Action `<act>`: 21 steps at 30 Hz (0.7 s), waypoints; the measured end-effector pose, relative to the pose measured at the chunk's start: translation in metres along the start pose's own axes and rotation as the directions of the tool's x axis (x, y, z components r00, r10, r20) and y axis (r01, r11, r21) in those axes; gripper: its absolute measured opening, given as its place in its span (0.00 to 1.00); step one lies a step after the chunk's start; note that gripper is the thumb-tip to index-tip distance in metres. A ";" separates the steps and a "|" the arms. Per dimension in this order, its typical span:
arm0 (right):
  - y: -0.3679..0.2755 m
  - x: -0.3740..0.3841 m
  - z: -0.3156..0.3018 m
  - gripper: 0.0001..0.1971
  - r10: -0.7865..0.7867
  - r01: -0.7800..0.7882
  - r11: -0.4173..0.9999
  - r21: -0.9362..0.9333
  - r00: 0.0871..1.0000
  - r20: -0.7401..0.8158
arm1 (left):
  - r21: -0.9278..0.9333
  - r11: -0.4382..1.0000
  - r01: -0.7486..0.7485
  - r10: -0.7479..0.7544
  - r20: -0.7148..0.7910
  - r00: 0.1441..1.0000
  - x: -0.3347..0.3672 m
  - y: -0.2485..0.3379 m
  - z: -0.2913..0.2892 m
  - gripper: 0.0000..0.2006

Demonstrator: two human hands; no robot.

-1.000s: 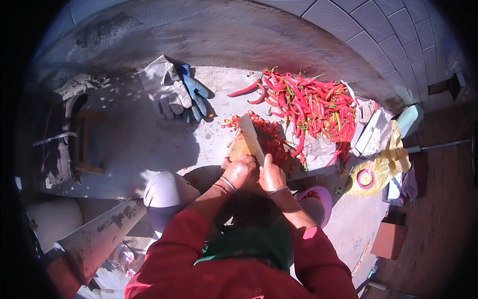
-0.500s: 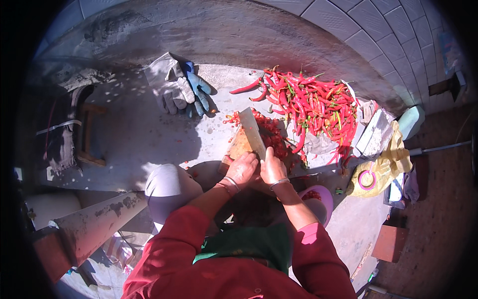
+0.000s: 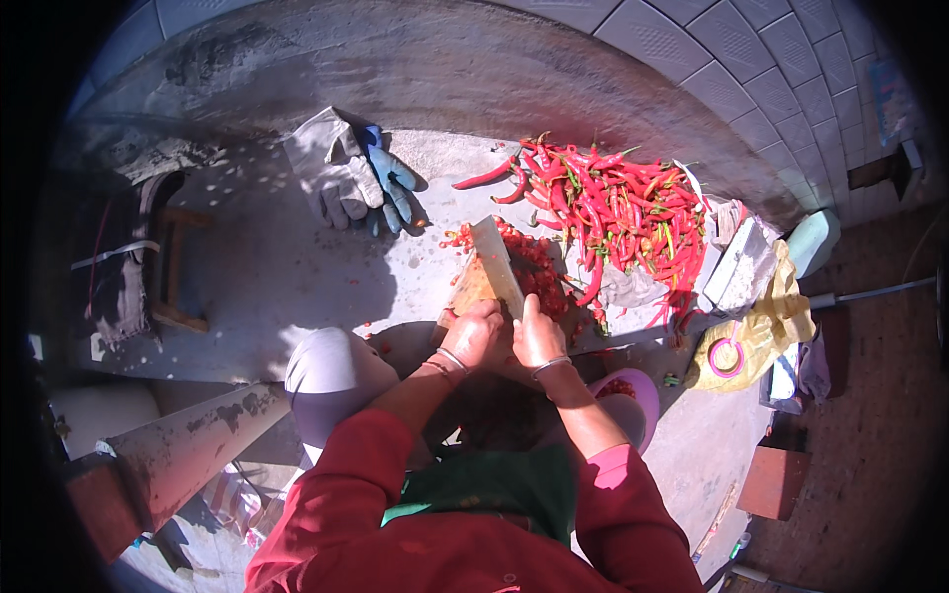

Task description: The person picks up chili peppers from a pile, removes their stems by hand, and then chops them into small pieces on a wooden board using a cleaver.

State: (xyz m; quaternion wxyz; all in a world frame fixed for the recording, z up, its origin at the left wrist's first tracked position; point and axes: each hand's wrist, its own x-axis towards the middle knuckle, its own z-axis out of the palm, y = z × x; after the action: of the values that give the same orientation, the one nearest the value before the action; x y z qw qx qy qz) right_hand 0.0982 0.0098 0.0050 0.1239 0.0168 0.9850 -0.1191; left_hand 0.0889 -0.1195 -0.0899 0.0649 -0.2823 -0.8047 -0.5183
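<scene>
My right hand (image 3: 540,339) is wrapped round the handle of a cleaver (image 3: 497,263). Its broad blade points away from me, on edge across a wooden cutting board (image 3: 472,290). Left of the blade, my left hand (image 3: 471,333) rests at the board's near end with fingers curled in. Whatever those fingers hold, if anything, is hidden. Chopped red chilies (image 3: 537,259) lie heaped along the blade's right side, and more bits sit at the board's far end. To the far right spreads a large pile of whole red chilies (image 3: 633,212), some with green stems.
Grey and blue work gloves (image 3: 346,173) lie at the far left on the concrete slab (image 3: 267,267). A small stool (image 3: 178,267) stands farther left. By my right knee is a pink container (image 3: 645,393) with red pieces inside. A yellow bag (image 3: 761,341) sits at right.
My left hand has drawn slightly left and its fingers have curled in more. The cleaver and right hand stay almost in place; the whole view has shifted a little.
</scene>
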 end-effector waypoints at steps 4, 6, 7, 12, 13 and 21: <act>-0.001 0.003 -0.005 0.17 0.003 -0.002 1.000 -0.008 0.999 0.036 | 0.025 1.000 -0.014 0.013 0.019 1.000 0.003 -0.004 0.000 0.06; -0.006 0.006 -0.016 0.15 -0.005 0.009 0.999 -0.043 0.997 0.080 | 0.035 0.998 -0.050 0.050 0.009 0.999 0.006 -0.006 0.000 0.06; -0.013 0.007 -0.026 0.15 -0.014 0.023 0.997 -0.076 0.994 0.111 | 0.033 0.997 -0.067 0.067 -0.012 0.998 0.007 -0.007 -0.001 0.06; -0.034 -0.001 -0.050 0.17 0.030 -0.003 0.992 -0.124 0.977 0.210 | 0.054 0.998 -0.037 0.037 0.010 0.999 0.007 -0.010 0.003 0.07; -0.032 -0.004 -0.045 0.17 0.053 -0.025 0.992 -0.125 0.974 0.221 | 0.074 0.996 -0.051 0.052 -0.011 0.999 0.006 -0.010 0.005 0.07; -0.024 0.006 -0.027 0.13 -0.049 0.057 0.995 -0.086 0.994 0.097 | 0.112 0.993 -0.049 0.045 0.039 0.998 0.007 -0.004 -0.007 0.07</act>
State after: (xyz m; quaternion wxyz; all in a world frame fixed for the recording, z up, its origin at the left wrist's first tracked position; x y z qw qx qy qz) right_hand 0.0844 -0.0071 0.0347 0.1681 -0.0204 0.9824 -0.0793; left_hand 0.0798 -0.1238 -0.0869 0.0781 -0.3064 -0.8268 -0.4652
